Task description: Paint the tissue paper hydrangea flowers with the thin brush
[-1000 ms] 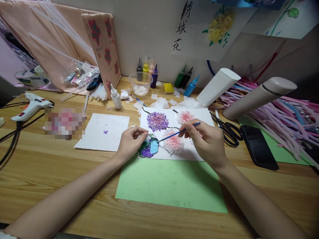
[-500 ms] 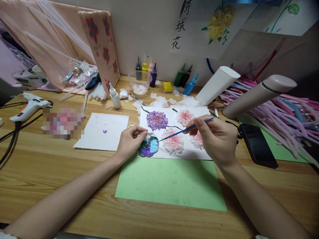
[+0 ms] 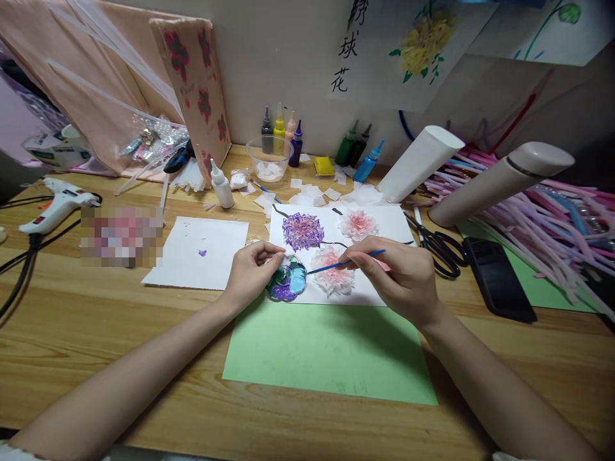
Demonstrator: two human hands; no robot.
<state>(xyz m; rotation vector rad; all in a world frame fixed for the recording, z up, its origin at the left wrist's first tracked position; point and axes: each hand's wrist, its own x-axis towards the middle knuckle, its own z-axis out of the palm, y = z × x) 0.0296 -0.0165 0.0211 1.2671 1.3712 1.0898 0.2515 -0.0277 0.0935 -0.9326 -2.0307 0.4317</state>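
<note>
The right hand (image 3: pixel 401 275) is closed round the handle of a thin blue paintbrush (image 3: pixel 336 264), whose bristle tip reaches the edge of a small paint palette (image 3: pixel 288 286). The left hand (image 3: pixel 252 272) pinches the palette's rim between thumb and fingertips. The palette lies at the lower left corner of the white flower sheet (image 3: pixel 391 221) on the worktop (image 3: pixel 144 333).

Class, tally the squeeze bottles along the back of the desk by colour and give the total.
black bottles: 2
yellow bottle: 1
peach bottle: 1
purple bottle: 1
green bottle: 1
blue bottle: 1
white bottle: 1
Total: 8
</note>
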